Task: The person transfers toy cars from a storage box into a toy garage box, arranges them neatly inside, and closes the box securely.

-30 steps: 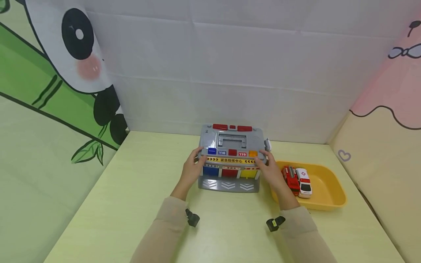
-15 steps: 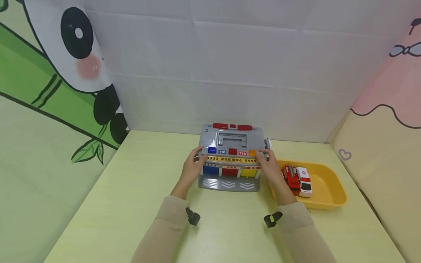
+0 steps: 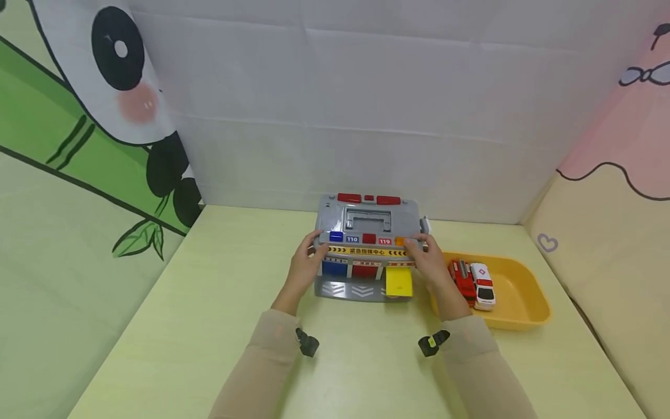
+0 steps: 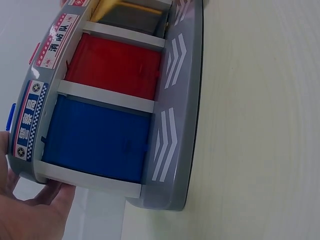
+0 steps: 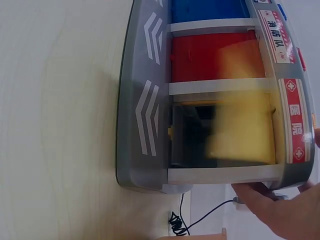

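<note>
A grey toy rescue station (image 3: 332, 218) stands on the table near the back wall. Its blue door (image 4: 97, 137) and red door (image 4: 115, 67) are down. The yellow door (image 3: 399, 282) juts outward over the ramp; in the right wrist view it is blurred, with a dark bay behind it. My left hand (image 3: 303, 267) grips the station's left front corner, thumb in front. On the opposite corner my right hand (image 3: 433, 267) holds the roof edge, its thumb at the partly covered orange button (image 3: 400, 241).
Right of the station, a yellow tray (image 3: 536, 299) holds a red toy fire truck (image 3: 463, 282) and a white toy ambulance (image 3: 483, 285). A printed cloth wall (image 3: 366, 116) rises behind the table. In the right wrist view, a black cable (image 5: 177, 225) lies beyond the station.
The yellow door was down and has swung outward. My right thumb has shifted slightly up onto the orange button. The left hand keeps its hold and the station stays put.
</note>
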### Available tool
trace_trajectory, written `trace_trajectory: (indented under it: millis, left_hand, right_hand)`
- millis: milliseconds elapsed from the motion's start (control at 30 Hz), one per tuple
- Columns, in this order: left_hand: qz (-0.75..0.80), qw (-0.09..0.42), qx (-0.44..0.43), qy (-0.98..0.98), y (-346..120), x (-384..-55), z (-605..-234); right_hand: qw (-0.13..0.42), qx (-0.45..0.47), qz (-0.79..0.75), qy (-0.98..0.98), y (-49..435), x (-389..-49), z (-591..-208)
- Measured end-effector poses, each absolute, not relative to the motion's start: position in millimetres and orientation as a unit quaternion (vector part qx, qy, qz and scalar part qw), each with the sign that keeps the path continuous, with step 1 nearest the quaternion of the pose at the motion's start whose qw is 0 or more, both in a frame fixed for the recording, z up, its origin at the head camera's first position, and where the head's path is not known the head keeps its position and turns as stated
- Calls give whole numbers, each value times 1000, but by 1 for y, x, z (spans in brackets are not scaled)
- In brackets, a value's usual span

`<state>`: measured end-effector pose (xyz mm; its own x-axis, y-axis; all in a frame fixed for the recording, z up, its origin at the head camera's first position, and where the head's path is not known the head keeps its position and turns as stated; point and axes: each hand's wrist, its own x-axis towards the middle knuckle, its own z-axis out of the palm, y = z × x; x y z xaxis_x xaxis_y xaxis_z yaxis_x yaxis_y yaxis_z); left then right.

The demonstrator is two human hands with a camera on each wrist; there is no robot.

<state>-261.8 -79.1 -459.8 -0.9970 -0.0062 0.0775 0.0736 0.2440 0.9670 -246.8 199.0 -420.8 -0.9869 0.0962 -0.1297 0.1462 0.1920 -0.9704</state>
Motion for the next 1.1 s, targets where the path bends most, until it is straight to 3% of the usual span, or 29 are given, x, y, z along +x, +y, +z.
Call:
trace_trajectory:
  millis: [533,1100]
  left_hand:
    - [-615,29,-22,-788,-81,-265,-461]
    - [-616,24,-18,-787,-80,-264,-463]
  right_hand:
    - [65,33,-673,736,213,-245,-422]
    - [74,24,-571,817,251,-229,-421]
